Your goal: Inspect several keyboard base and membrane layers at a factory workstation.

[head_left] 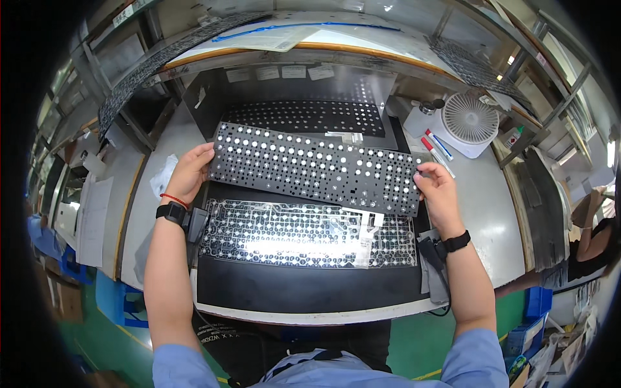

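A long black keyboard plate, full of small holes and pale dots, is held up between my hands, its right end lower than its left. My left hand pinches the left edge. Thumb and fingers of my right hand grip the right edge near its upper corner. Under the plate, a clear keyboard membrane sheet with a printed circuit pattern and a pale tail lies on a black work mat. The raised plate overlaps the membrane's upper right part in view.
Behind the mat rises a dark glossy panel showing a dotted pattern. To the right are a white round fan and red and blue markers. A shelf crosses above. Another person's arm shows at far right.
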{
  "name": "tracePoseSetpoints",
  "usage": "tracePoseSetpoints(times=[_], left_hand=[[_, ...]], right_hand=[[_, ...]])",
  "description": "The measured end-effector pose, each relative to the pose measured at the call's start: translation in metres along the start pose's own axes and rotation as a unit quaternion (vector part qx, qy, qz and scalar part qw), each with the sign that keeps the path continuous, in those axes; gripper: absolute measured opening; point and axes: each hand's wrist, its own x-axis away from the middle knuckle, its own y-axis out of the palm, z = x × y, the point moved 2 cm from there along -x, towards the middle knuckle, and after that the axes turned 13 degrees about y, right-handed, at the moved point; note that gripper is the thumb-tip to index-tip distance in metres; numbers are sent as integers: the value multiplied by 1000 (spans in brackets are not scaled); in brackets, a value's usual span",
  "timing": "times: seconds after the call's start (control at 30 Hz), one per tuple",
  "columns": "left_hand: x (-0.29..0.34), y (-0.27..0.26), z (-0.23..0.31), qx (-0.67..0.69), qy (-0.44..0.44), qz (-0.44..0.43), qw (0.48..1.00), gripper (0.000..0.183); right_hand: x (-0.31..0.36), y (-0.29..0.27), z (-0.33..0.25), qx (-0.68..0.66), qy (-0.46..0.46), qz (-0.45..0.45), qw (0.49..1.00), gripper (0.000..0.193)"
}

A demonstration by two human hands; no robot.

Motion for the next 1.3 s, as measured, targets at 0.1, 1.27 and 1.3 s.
tracePoseSetpoints(times=[0.1, 1.27, 1.3], left_hand=[[-3, -12, -6, -21, -13, -12, 1000, 26], [-2, -16, -2, 72, 2, 91, 993, 35], [-2, -17, -3, 69, -2, 88, 994, 35]], right_hand=[[0, 0, 1, 8, -4, -15, 1000, 18], [25, 18, -19, 421, -45, -157, 892, 50], [25, 19, -19, 413, -36, -158, 896, 47]])
